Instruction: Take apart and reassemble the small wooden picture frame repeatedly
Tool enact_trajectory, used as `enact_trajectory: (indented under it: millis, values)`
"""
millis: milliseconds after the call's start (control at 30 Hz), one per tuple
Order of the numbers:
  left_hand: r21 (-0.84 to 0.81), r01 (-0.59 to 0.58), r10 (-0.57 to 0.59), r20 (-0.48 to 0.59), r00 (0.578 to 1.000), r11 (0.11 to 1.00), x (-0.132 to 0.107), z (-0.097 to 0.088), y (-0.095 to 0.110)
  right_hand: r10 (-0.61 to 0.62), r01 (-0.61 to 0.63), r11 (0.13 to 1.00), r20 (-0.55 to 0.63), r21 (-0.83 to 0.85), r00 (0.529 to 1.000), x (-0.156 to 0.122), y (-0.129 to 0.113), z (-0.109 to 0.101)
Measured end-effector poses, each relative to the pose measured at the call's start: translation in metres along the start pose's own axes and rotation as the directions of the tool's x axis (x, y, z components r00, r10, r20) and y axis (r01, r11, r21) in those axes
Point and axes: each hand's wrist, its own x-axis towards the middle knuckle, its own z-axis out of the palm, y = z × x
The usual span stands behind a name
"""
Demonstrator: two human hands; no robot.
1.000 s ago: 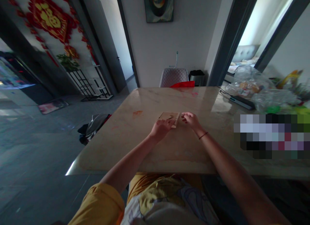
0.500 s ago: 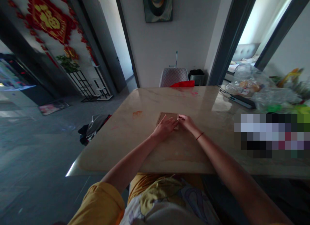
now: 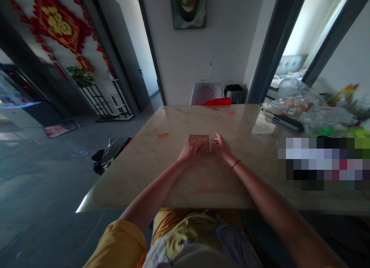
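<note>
A small flat brown rectangular board (image 3: pixel 199 138) with a darker line along its border lies on the table in front of me. Across its lower middle rests my left hand (image 3: pixel 193 149), fingers stretched out and lying flat, covering part of the surface. Just off the board's right edge is my right hand (image 3: pixel 222 148), which wears a thin dark red band at the wrist. Its index finger points forward and stands apart from the others, which are partly bent. I see nothing held in it. Whether it touches the board's edge is hard to tell.
The glossy stone table (image 3: pixel 138 179) has an orange smear (image 3: pixel 163 136) left of the board. Clear plastic bags (image 3: pixel 300 98) and a dark elongated device (image 3: pixel 287 122) with a cord sit on the right. A quilted chair (image 3: pixel 206 92) stands beyond the far edge.
My right hand has come away from the board's right edge, its index finger now extended. My left hand has slid slightly left, and the board sits a little straighter.
</note>
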Motion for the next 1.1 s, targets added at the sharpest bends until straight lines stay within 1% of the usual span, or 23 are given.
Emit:
enact_trajectory:
  millis: [33,67,100,167,233,300,333,367,433,500,567,600,633,667,700,733,767,833,900,1000,1033,1067,1100]
  values:
    - [-0.005,0.07,-0.071,-0.04,0.997,0.998,-0.001,-0.005,-0.002,-0.066,0.063,0.996,-0.049,-0.057,0.997,-0.002,-0.004,-0.005]
    - [0.007,0.139,-0.138,-0.076,0.988,0.99,-0.001,-0.011,-0.005,-0.149,0.142,0.983,-0.055,-0.12,0.987,-0.004,-0.008,-0.009]
    - [0.025,0.209,-0.205,-0.099,0.974,0.978,-0.002,-0.016,-0.008,-0.213,0.205,0.962,-0.025,-0.181,0.977,-0.006,-0.011,-0.014]
    - [0.058,0.325,-0.321,-0.058,0.945,0.944,-0.005,-0.024,-0.013,-0.277,0.285,0.909,0.071,-0.305,0.958,-0.008,-0.015,-0.022]
    - [0.119,0.335,-0.342,0.042,0.939,0.934,-0.007,-0.028,-0.016,-0.287,0.342,0.841,0.19,-0.419,0.939,-0.01,-0.015,-0.025]
    - [0.168,0.294,-0.317,0.131,0.939,0.941,-0.009,-0.029,-0.016,-0.257,0.368,0.786,0.28,-0.496,0.925,-0.011,-0.011,-0.025]
    - [0.179,0.276,-0.304,0.156,0.94,0.944,-0.01,-0.029,-0.016,-0.238,0.371,0.772,0.306,-0.516,0.922,-0.012,-0.008,-0.024]
    - [0.181,0.271,-0.301,0.165,0.939,0.945,-0.01,-0.028,-0.016,-0.225,0.368,0.771,0.318,-0.52,0.921,-0.012,-0.006,-0.023]
    - [0.161,0.292,-0.316,0.15,0.937,0.943,-0.01,-0.028,-0.015,-0.229,0.353,0.802,0.297,-0.482,0.927,-0.012,-0.004,-0.023]
    - [0.116,0.35,-0.36,0.085,0.929,0.93,-0.009,-0.028,-0.016,-0.258,0.323,0.863,0.211,-0.388,0.943,-0.01,-0.007,-0.024]
    - [0.03,0.424,-0.424,-0.026,0.905,0.905,-0.006,-0.029,-0.019,-0.253,0.265,0.931,0.08,-0.252,0.964,-0.008,-0.013,-0.029]
    - [-0.036,0.458,-0.46,-0.081,0.884,0.888,-0.005,-0.03,-0.021,-0.219,0.221,0.961,0.033,-0.167,0.975,-0.007,-0.016,-0.032]
    - [-0.121,0.49,-0.502,-0.117,0.857,0.863,-0.004,-0.031,-0.023,-0.166,0.167,0.984,0.016,-0.066,0.986,-0.006,-0.019,-0.036]
    - [-0.222,0.516,-0.549,-0.118,0.828,0.827,-0.002,-0.032,-0.025,-0.1,0.097,0.993,0.047,0.061,0.994,-0.005,-0.022,-0.041]
    - [-0.334,0.538,-0.591,-0.078,0.803,0.774,-0.001,-0.034,-0.027,-0.046,0.018,0.98,0.137,0.2,0.99,-0.005,-0.024,-0.045]
    - [-0.441,0.557,-0.619,0.004,0.785,0.704,-0.001,-0.035,-0.028,-0.018,-0.068,0.935,0.237,0.349,0.971,-0.005,-0.025,-0.05]
    - [-0.53,0.575,-0.62,0.114,0.776,0.623,0.0,-0.037,-0.03,-0.014,-0.158,0.87,0.344,0.468,0.939,-0.005,-0.025,-0.054]
    - [-0.631,0.616,-0.556,0.33,0.763,0.471,-0.001,-0.04,-0.033,-0.026,-0.31,0.733,0.482,0.605,0.876,-0.004,-0.022,-0.06]
    - [-0.665,0.655,-0.488,0.465,0.739,0.359,-0.003,-0.042,-0.037,-0.004,-0.439,0.652,0.582,0.618,0.813,-0.002,-0.017,-0.062]
    - [-0.703,0.674,-0.441,0.543,0.715,0.227,-0.004,-0.041,-0.043,0.064,-0.594,0.604,0.71,0.531,0.701,0.003,-0.011,-0.058]
    - [-0.712,0.675,-0.435,0.554,0.71,0.194,-0.004,-0.04,-0.044,0.082,-0.623,0.595,0.732,0.508,0.676,0.005,-0.009,-0.056]
    - [-0.716,0.677,-0.44,0.559,0.703,0.172,-0.004,-0.038,-0.046,0.096,-0.639,0.588,0.741,0.496,0.665,0.005,-0.009,-0.053]
    - [-0.714,0.681,-0.462,0.555,0.692,0.163,-0.004,-0.035,-0.048,0.107,-0.644,0.583,0.739,0.495,0.665,0.006,-0.008,-0.051]
